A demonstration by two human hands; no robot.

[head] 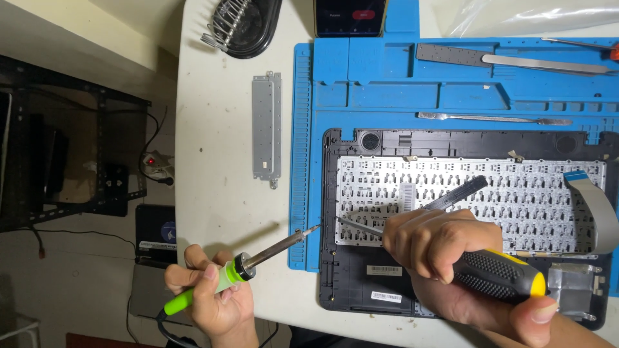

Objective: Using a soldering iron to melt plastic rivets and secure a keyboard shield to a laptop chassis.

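My left hand (pixel 209 296) grips the green handle of a soldering iron (pixel 258 258) at the table's front edge. Its metal tip points right, close to the left edge of an upturned black laptop case (pixel 335 283). My right hand (pixel 438 248) is closed on a screwdriver with a black and yellow handle (pixel 503 276). Its thin shaft (pixel 358 225) reaches left onto the silver back plate of the keyboard (pixel 471 193). A flat dark metal tool (pixel 461 193) sticks up and to the right out of the same hand.
The case lies on a blue work mat (pixel 335 71) holding tweezers (pixel 548 64) and a thin metal pry tool (pixel 493 118). A grey metal bracket (pixel 267 129) lies on the white table. A black iron stand (pixel 245 26) and a phone (pixel 351 16) sit at the back. A flat ribbon cable (pixel 596 206) curls at right.
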